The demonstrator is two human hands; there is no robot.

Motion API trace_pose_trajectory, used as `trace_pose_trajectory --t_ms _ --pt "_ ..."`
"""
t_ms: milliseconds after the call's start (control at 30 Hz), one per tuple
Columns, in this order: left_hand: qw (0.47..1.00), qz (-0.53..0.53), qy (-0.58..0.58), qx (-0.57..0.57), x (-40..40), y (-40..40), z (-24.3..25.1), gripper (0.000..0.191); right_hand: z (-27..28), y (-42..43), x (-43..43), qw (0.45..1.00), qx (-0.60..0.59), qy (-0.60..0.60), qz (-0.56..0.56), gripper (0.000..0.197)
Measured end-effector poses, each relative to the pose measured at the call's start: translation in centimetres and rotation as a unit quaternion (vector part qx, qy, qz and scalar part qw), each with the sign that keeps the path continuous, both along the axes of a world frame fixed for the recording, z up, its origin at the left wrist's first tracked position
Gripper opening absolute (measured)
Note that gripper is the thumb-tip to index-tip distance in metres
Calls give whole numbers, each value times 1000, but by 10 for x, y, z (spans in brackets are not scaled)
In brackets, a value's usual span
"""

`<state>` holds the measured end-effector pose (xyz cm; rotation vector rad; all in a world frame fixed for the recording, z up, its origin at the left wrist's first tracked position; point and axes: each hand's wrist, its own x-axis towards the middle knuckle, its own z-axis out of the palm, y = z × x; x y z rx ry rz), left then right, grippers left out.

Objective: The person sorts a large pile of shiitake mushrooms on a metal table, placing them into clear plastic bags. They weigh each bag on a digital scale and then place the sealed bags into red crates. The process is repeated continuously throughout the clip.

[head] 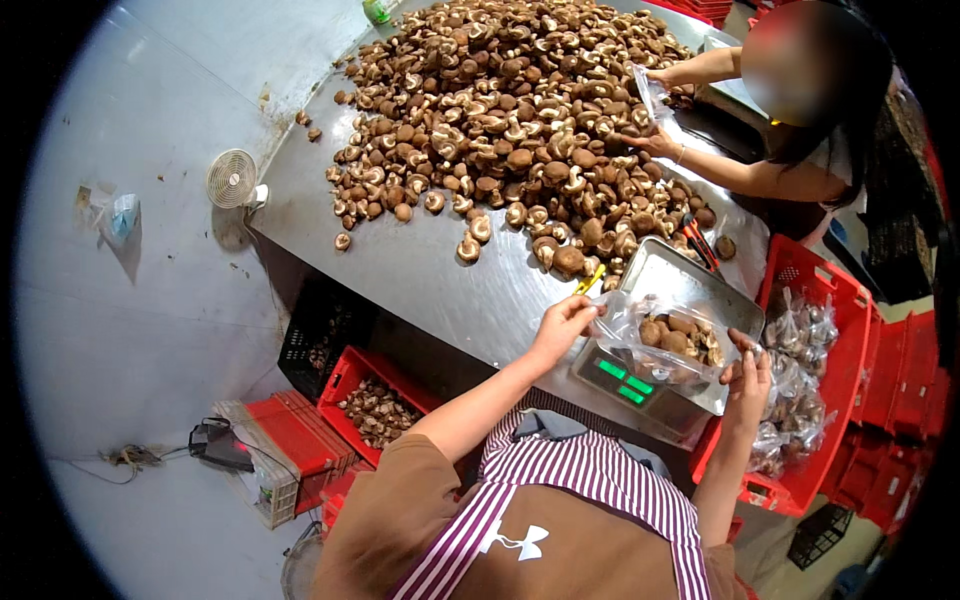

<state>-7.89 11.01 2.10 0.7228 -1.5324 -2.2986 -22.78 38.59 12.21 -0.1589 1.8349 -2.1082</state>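
Note:
My left hand (pixel 564 327) pinches one edge of a clear plastic bag (pixel 637 345) between thumb and fingers. At the bag's opposite edge, my right hand (pixel 746 369) has its fingertips closed on the film. Brown mushrooms (pixel 675 337) lie inside the bag, which hangs over the metal tray (pixel 727 300) of a digital scale (pixel 600 367) with a lit green display. Beyond my left hand, a yellow cutter (pixel 590 280) lies beside a large heap of shiitake mushrooms (pixel 510 127). A red and black utility knife (pixel 700 241) rests past the tray.
Across the steel table (pixel 420 292), a co-worker holds another plastic bag (pixel 649 94) at the heap. A red crate (pixel 847 375) of bagged mushrooms stands to my right. At lower left are a red crate of mushrooms (pixel 379 412) and a black crate (pixel 322 330). A fan (pixel 232 178) is by the table's left corner.

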Motion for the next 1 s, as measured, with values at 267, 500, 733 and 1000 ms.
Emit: trace_pose_trajectory --t_ms 267,500,733,1000 --pt "925 204 -170 -273 -16 -136 -94 16 14 -10 8 999 21 9 -28 22" --pt "747 23 -249 -616 -79 -148 -67 25 18 -18 18 998 44 8 -50 18" --pt "848 53 -186 -493 -93 -148 -73 23 35 -36 16 997 60 29 -47 18" --pt "879 -125 162 -431 -80 -8 126 8 30 -32 10 998 38 10 -50 19"
